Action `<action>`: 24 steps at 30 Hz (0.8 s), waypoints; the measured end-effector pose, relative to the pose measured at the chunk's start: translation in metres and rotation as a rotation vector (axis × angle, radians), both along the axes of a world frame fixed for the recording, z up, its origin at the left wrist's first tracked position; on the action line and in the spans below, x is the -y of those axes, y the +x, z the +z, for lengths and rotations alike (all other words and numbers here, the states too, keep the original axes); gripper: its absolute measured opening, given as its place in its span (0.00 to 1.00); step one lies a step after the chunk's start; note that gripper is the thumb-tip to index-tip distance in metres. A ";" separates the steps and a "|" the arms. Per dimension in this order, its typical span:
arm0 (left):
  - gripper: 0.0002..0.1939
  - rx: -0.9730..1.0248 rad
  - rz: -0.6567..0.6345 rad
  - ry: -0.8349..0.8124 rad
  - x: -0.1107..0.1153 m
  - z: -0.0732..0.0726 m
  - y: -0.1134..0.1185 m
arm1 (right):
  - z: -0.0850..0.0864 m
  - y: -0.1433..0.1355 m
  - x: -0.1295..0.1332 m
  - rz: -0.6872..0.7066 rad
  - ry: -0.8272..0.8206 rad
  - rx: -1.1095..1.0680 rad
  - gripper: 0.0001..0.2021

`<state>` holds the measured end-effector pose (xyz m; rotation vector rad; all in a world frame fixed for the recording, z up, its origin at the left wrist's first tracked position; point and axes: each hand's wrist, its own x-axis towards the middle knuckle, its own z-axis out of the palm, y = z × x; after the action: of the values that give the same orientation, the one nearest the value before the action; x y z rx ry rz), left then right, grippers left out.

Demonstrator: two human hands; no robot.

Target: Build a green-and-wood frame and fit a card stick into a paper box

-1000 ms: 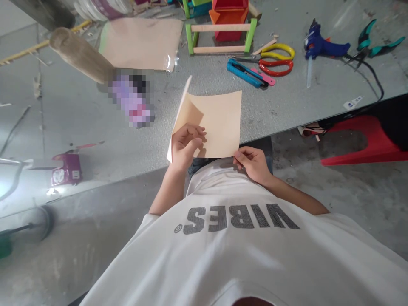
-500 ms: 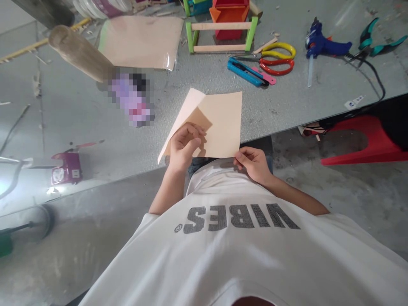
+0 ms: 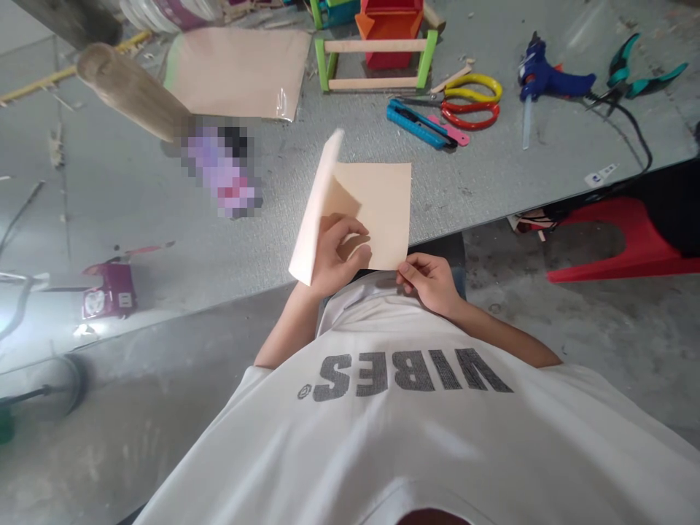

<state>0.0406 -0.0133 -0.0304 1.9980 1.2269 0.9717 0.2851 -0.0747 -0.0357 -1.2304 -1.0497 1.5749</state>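
A folded sheet of tan paper (image 3: 383, 197) lies at the table's front edge, its right part flat. The left flap (image 3: 316, 219) stands up, tilted, and shows its pale outer side. My left hand (image 3: 342, 251) is in the fold, its back against the flap. Its fingers are curved, thumb and index apart, with nothing seen between them. At the near right corner, my right hand (image 3: 429, 281) pinches the paper between thumb and fingers.
Beyond the paper lie a blue utility knife (image 3: 418, 124), scissors (image 3: 471, 102), a glue gun (image 3: 552, 76) and pliers (image 3: 623, 84). A small wooden frame (image 3: 375, 65), a plastic-wrapped tan pack (image 3: 240, 73) and a wooden club-shaped piece (image 3: 131, 91) are at the back. A red stool (image 3: 617, 240) stands right.
My left hand has moved right and turned further into the fold. The flap has swung up more steeply with it. My right hand stays at the corner.
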 end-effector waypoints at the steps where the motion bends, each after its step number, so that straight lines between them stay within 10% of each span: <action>1: 0.07 0.009 -0.020 0.014 0.000 0.001 0.000 | 0.000 0.000 0.000 -0.007 -0.005 0.000 0.40; 14: 0.08 0.151 0.015 -0.199 0.004 0.001 0.005 | -0.005 -0.002 -0.002 -0.020 -0.022 0.025 0.42; 24: 0.05 0.073 0.059 -0.001 0.004 -0.002 0.007 | -0.004 -0.001 -0.003 -0.049 -0.011 0.057 0.41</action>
<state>0.0478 -0.0177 -0.0321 1.9177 1.2518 1.0634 0.2840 -0.0715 -0.0397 -1.3060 -1.0400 1.5181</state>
